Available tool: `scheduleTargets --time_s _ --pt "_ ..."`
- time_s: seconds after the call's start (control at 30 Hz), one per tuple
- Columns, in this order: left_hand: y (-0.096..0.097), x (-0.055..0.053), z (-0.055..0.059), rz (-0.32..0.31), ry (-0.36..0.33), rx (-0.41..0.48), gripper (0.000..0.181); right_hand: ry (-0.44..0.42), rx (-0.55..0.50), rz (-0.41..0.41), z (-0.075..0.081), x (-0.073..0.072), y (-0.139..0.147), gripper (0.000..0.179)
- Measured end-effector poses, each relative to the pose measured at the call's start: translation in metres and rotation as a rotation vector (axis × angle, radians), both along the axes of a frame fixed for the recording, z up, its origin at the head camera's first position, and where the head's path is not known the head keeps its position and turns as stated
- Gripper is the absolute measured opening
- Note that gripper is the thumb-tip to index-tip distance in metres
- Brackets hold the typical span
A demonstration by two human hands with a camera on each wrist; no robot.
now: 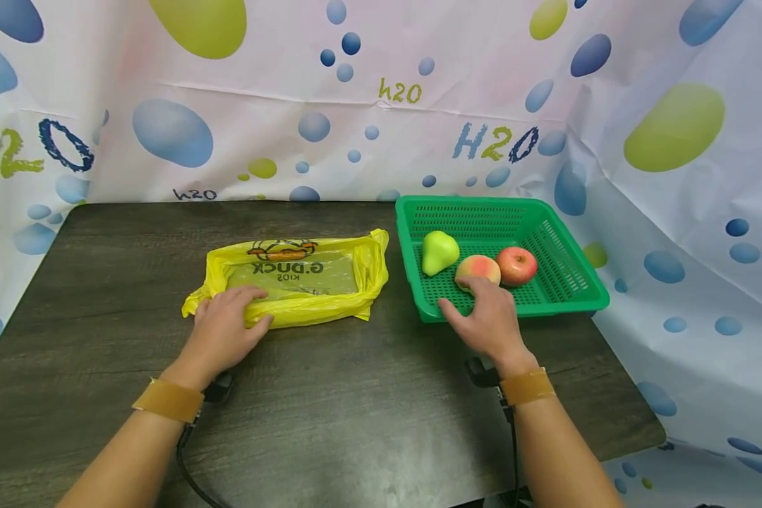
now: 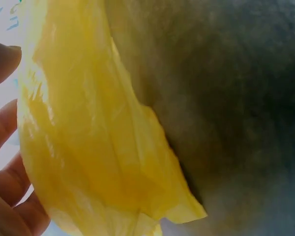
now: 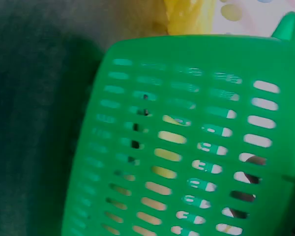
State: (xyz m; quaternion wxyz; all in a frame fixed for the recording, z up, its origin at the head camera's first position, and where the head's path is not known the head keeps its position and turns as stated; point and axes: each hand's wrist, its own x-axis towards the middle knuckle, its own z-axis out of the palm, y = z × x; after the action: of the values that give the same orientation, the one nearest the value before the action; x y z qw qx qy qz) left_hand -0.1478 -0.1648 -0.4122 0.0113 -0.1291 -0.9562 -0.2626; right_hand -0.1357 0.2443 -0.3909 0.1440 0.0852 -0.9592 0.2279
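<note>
A dark wood-grain tabletop [image 1: 343, 409] is meeting a bubble-printed sheet [image 1: 241, 92]. One yellow bag [image 1: 305, 310] is lying left of one green basket [image 1: 559, 309] holding one pear [image 1: 440, 252], one peach [image 1: 479, 268] and one apple [image 1: 516, 266]. The left hand [image 1: 225, 324], fingers spread, is reaching over the bag's near edge; the right hand [image 1: 490, 317], thumb wide, is reaching over the basket's rim, apparently touching the peach (its fingertips are partly hidden). Tabletop is stretching between the hands.

Dark wood-grain counter [image 1: 343, 395], pale sheen toward near edge. Creased white sheeting [image 1: 260, 127] behind and along both sides, blue and green bubbles [image 1: 173, 132], H2O lettering [image 1: 500, 142].
</note>
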Motion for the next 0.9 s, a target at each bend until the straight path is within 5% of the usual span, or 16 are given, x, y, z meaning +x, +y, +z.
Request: scheduleTargets --time_s 0.23,0.53,0.9 --pt "0.005 -0.004 -0.008 -0.012 0.006 0.012 0.038 0.038 0.060 0.002 -0.009 -0.001 0.002 0.035" --pt "0.005 0.003 -0.021 -0.013 -0.007 0.034 0.029 0.276 0.116 0.087 -0.026 0.002 0.002 0.022" --pt "-0.002 0.017 -0.024 0.043 0.092 0.053 0.029 0.380 0.120 0.124 -0.030 0.003 -0.008 0.024"
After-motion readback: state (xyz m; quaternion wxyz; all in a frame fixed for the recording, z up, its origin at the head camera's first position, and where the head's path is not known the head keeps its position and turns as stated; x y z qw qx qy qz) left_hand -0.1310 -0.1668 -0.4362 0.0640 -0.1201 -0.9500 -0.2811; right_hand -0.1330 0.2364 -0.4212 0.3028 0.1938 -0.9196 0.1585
